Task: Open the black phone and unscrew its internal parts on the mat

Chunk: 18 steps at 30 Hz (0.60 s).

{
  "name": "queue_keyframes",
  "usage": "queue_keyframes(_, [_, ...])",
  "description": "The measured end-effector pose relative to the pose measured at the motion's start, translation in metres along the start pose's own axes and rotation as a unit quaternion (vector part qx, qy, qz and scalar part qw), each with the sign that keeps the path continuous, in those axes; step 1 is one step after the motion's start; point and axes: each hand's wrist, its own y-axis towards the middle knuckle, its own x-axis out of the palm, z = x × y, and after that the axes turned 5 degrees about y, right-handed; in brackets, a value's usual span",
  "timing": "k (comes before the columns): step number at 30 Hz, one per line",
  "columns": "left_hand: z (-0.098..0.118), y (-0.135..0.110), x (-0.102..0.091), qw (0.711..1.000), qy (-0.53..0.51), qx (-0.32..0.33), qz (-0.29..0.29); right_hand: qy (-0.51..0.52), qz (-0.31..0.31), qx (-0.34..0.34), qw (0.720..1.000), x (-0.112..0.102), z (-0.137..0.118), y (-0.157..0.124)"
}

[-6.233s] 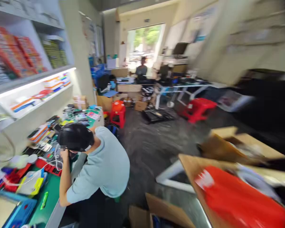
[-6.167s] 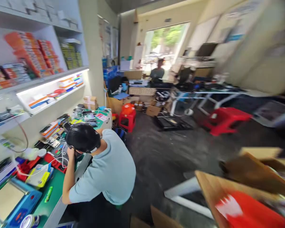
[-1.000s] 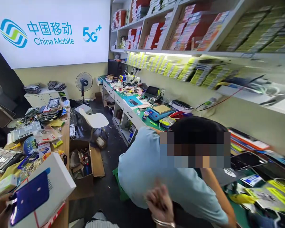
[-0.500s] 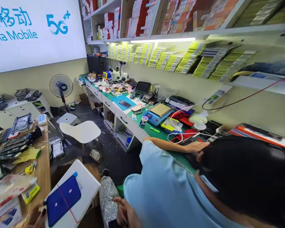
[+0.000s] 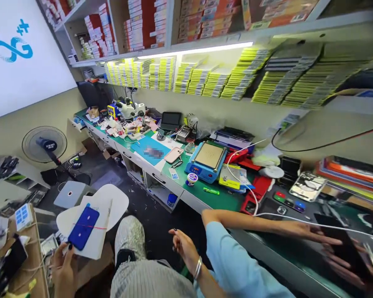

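white card makes up one flat, rectangular box, pinched by the left hand, thumb on top at its near-left corner; it lies beyond that hand and well apart from the right hand. one dark-blue, round-cornered phone shape sits on its face, crossed by a thin red line. the right hand, above one silver bangle, hangs with fingers half curled, holding nothing. to the right, a co-worker's two hands are at one dark, flat device. past the box stands one white plastic chair; on the green-topped bench, one green pen and one blue-framed machine with a beige plate; farther off, one round standing fan.
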Motion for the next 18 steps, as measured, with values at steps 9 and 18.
queue_keyframes(9, [0.015, 0.157, 0.186, 0.986, -0.064, -0.018, -0.152, 0.063, 0.199, 0.04, 0.977, -0.008, 0.006, 0.096])
queue_keyframes(18, [0.045, 0.325, 0.544, 0.931, 0.034, 0.047, -0.359, 0.194, 0.414, 0.054, 0.888, 0.066, -0.014, 0.215])
